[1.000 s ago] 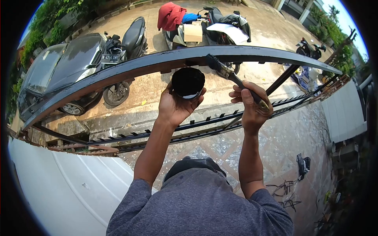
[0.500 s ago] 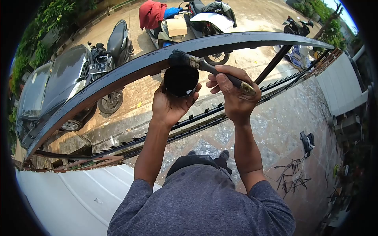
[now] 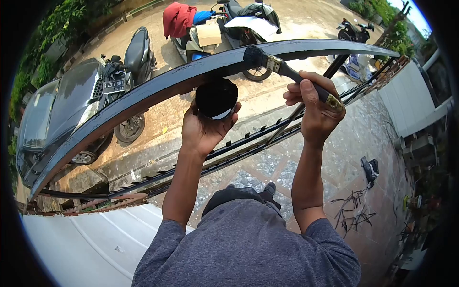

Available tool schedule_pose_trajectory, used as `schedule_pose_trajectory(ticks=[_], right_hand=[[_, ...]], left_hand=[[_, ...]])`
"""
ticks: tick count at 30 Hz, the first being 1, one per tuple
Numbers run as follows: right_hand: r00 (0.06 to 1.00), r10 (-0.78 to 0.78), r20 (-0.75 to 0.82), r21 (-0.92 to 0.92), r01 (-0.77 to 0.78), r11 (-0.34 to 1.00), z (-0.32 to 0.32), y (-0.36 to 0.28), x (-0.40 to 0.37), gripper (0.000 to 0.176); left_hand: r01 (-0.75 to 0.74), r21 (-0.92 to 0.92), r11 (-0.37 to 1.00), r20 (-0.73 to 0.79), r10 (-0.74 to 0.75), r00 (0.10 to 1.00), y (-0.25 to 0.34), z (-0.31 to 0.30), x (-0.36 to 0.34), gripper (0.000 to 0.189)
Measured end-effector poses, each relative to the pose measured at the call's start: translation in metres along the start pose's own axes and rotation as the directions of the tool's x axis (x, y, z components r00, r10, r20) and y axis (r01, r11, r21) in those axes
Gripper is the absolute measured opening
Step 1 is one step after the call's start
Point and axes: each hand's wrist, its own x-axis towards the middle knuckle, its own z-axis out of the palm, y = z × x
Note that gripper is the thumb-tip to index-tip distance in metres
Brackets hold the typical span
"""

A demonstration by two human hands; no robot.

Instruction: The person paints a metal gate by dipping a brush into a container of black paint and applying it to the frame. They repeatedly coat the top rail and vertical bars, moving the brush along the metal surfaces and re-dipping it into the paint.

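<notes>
My left hand (image 3: 206, 131) is wrapped round a small round container of black paint (image 3: 217, 98), held just below the metal beam. In my right hand (image 3: 318, 103) is a paintbrush (image 3: 296, 75), gripped by its dark handle, with paint smears on its ferrule and handle end. The black bristles (image 3: 253, 56) touch the near face of the long dark beam (image 3: 158, 82), right of the container. This beam curves across the whole view, glossy in places, with a reddish-brown underside toward the left.
Below the beam runs a lower black rail (image 3: 248, 136) with short spikes. Beyond it stand a dark car (image 3: 67, 105) and several motorbikes (image 3: 138, 55). A white sheet roof (image 3: 91, 244) lies at lower left. Dark thin scraps (image 3: 354, 210) lie on the paved floor at right.
The brush has moved right, from above the paint container onto the beam's face. My left hand and the container stay nearly in place, shifting slightly left in view.
</notes>
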Motion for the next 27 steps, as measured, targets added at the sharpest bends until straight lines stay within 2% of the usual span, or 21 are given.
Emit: schedule_pose_trajectory(ticks=[2, 4, 5, 6, 8, 10, 12, 13, 14, 16, 18, 20, 22, 23, 24, 26, 27], right_hand=[[0.986, -0.004, 0.167, 0.120, -0.016, 0.993, 0.013, -0.005, -0.014, 0.016], [0.951, -0.056, 0.304, 0.043, 0.045, 0.998, 0.022, 0.009, -0.021, 0.017], [0.961, -0.016, 0.278, 0.008, 0.015, 1.000, 0.018, 0.014, -0.021, 0.017], [0.984, 0.039, 0.172, 0.018, -0.042, 0.999, 0.012, 0.015, -0.020, 0.016], [0.999, -0.031, -0.008, -0.056, 0.031, 0.998, -0.011, 0.026, -0.019, 0.016], [0.988, -0.108, -0.108, -0.070, 0.100, 0.992, -0.020, 0.025, -0.028, 0.017], [0.956, -0.261, -0.136, -0.131, 0.244, 0.961, -0.013, 0.026, -0.043, 0.017], [0.920, -0.358, -0.159, -0.280, 0.306, 0.910, -0.006, 0.029, -0.049, 0.019], [0.890, -0.424, -0.165, -0.379, 0.340, 0.861, 0.000, 0.032, -0.053, 0.021], [0.879, -0.473, -0.064, -0.539, 0.369, 0.757, 0.015, 0.038, -0.064, 0.021], [0.875, -0.484, 0.008, -0.533, 0.413, 0.738, 0.036, 0.042, -0.071, 0.025], [0.886, -0.455, 0.092, -0.443, 0.445, 0.778, 0.059, 0.032, -0.082, 0.031], [0.881, -0.440, 0.175, -0.359, 0.473, 0.805, 0.063, 0.024, -0.092, 0.035], [0.844, -0.511, 0.161, -0.346, 0.533, 0.772, 0.058, 0.028, -0.092, 0.040], [0.844, -0.522, 0.122, -0.370, 0.527, 0.765, 0.051, 0.025, -0.090, 0.040], [0.867, -0.498, -0.001, -0.484, 0.435, 0.759, 0.039, 0.033, -0.086, 0.040], [0.931, -0.364, 0.001, -0.497, 0.317, 0.808, 0.038, 0.026, -0.086, 0.031]], left_hand=[[0.002, 0.005, 1.000, 0.019, -0.002, 1.000, 0.001, 0.000, 0.001, 0.057], [0.007, 0.007, 1.000, 0.010, -0.007, 1.000, 0.000, 0.001, 0.000, 0.057], [0.009, 0.006, 1.000, -0.005, -0.009, 1.000, 0.000, 0.003, -0.001, 0.057], [0.009, 0.005, 1.000, -0.017, -0.009, 1.000, 0.000, 0.004, 0.000, 0.057], [0.018, -0.001, 1.000, 0.005, -0.018, 1.000, 0.001, 0.005, 0.001, 0.056], [0.020, -0.007, 1.000, 0.015, -0.020, 1.000, 0.001, 0.004, 0.002, 0.056], [0.019, -0.013, 1.000, 0.014, -0.019, 1.000, 0.001, 0.000, 0.002, 0.056], [0.023, -0.020, 1.000, 0.033, -0.022, 0.999, 0.002, -0.005, 0.002, 0.056], [0.028, -0.027, 0.999, 0.055, -0.027, 0.998, 0.003, -0.010, 0.003, 0.056], [0.035, -0.033, 0.999, 0.055, -0.033, 0.998, 0.005, -0.010, 0.003, 0.056], [0.034, -0.032, 0.999, 0.005, -0.034, 0.999, 0.004, -0.007, 0.001, 0.055], [0.026, -0.104, 0.994, 0.101, -0.016, 0.995, 0.007, -0.023, 0.002, 0.055], [-0.006, -0.011, 1.000, 0.051, 0.006, 0.999, 0.008, -0.021, 0.000, 0.055], [0.009, -0.026, 1.000, 0.047, -0.008, 0.999, 0.008, -0.018, -0.002, 0.055], [0.022, -0.043, 0.999, 0.044, -0.020, 0.999, 0.008, -0.016, -0.005, 0.055], [0.032, -0.061, 0.998, 0.040, -0.029, 0.999, 0.008, -0.015, -0.007, 0.055], [0.032, -0.060, 0.998, 0.035, -0.030, 0.999, 0.008, -0.015, -0.008, 0.055]])
